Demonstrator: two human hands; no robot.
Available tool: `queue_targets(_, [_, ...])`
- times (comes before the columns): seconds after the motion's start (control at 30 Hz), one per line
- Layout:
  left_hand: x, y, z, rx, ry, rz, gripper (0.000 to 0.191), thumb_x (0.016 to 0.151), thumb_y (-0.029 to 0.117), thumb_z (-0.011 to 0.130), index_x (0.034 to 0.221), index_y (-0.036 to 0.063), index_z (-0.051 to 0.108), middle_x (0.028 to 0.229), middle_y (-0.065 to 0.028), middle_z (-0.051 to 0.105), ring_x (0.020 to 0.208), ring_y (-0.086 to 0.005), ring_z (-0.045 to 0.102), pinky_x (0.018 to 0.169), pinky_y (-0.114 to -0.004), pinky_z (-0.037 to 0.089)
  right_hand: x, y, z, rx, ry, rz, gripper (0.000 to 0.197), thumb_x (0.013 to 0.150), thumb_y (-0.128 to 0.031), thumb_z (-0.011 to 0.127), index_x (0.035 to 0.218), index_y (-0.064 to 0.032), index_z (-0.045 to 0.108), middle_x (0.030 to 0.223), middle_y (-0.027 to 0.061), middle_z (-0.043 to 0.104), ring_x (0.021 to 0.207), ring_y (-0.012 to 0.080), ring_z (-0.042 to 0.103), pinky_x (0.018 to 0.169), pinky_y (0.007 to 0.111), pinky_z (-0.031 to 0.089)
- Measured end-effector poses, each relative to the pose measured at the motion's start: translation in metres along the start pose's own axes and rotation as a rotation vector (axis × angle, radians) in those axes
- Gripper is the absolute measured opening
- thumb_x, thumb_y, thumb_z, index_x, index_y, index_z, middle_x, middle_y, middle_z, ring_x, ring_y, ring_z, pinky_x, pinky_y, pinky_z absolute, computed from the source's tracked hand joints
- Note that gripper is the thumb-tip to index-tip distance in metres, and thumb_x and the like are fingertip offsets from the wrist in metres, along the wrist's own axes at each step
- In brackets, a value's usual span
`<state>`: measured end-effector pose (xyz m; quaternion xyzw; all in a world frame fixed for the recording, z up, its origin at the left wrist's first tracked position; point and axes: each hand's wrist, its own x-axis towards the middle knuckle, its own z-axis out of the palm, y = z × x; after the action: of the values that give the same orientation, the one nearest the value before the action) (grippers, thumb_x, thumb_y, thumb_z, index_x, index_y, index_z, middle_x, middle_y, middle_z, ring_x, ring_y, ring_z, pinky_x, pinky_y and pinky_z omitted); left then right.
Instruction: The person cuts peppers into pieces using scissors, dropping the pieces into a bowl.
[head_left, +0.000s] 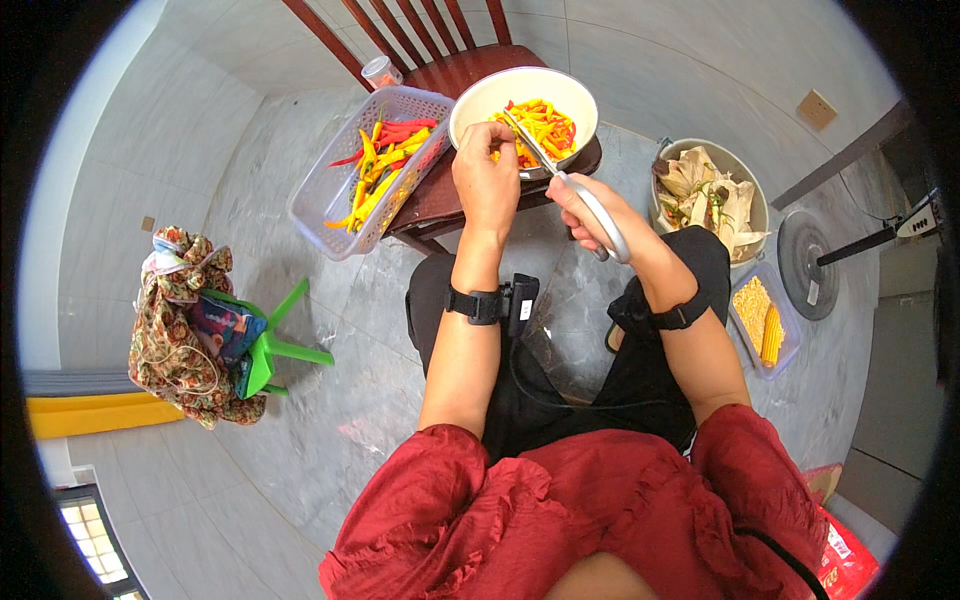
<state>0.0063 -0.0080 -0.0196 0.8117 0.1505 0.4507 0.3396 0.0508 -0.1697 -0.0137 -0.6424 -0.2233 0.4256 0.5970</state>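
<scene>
My right hand (604, 214) grips the grey handles of a pair of scissors (541, 156), whose blades reach over the near side of a white bowl (472, 97). Cut pieces of red and yellow chili peppers (551, 120) lie in the bowl. Close by the blades, my left hand (486, 169) is curled over the bowl's near left rim with its fingertips drawn together. Whether a chili is pinched in them is hidden. Left of the bowl, a pale purple plastic basket (319, 202) holds whole red and yellow chilies (382, 161).
The bowl rests on a dark wooden chair (424, 195), with a lidded clear jar (381, 73) behind the basket. At right stand a bucket (671, 146) of corn husks, a tray of corn kernels (739, 319) and a round stand base (806, 262). A green stool (262, 364) bears floral cloth.
</scene>
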Motion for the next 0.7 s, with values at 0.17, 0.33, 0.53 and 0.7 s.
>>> queue_targets(0.17, [0.001,-0.001,0.004,-0.211,0.023,-0.203,0.008,0.082,0.003,0.063,0.088,-0.0021,0.061,0.082,-0.0062,0.064,0.072,-0.0134,0.062,0.068,-0.026,0.050,-0.001,0.000,0.001,0.019,0.006,-0.015,0.049,0.090,-0.055,0.050,0.102,-0.0067,0.051,0.065,-0.0039,0.038,0.047,0.0025,0.031,0.040,0.018,0.027])
queue_targets(0.33, [0.002,-0.004,0.000,-0.403,0.012,-0.355,0.011,0.086,0.006,0.062,0.090,-0.0033,0.061,0.076,-0.0055,0.063,0.063,-0.0096,0.060,0.059,-0.024,0.050,-0.002,-0.001,0.000,0.075,-0.002,-0.022,0.048,0.092,-0.053,0.048,0.102,-0.0063,0.051,0.065,-0.0039,0.038,0.048,0.0027,0.031,0.040,0.018,0.026])
queue_targets(0.53, [0.004,-0.013,-0.001,-0.541,0.018,-0.441,0.014,0.088,0.010,0.061,0.088,-0.0040,0.061,0.071,-0.0052,0.061,0.055,-0.0081,0.056,0.050,-0.022,0.046,-0.001,-0.002,-0.001,0.071,-0.006,-0.026,0.047,0.093,-0.052,0.047,0.103,-0.0062,0.051,0.066,-0.0034,0.038,0.049,0.0027,0.032,0.040,0.018,0.027])
queue_targets(0.7, [0.003,-0.013,0.001,-0.456,0.008,-0.450,0.018,0.088,0.016,0.063,0.086,-0.0024,0.061,0.063,-0.0040,0.059,0.050,-0.0073,0.054,0.046,-0.022,0.044,-0.001,0.000,0.001,0.046,-0.025,-0.032,0.049,0.092,-0.053,0.047,0.103,-0.0062,0.052,0.066,-0.0031,0.038,0.049,0.0028,0.032,0.041,0.017,0.028])
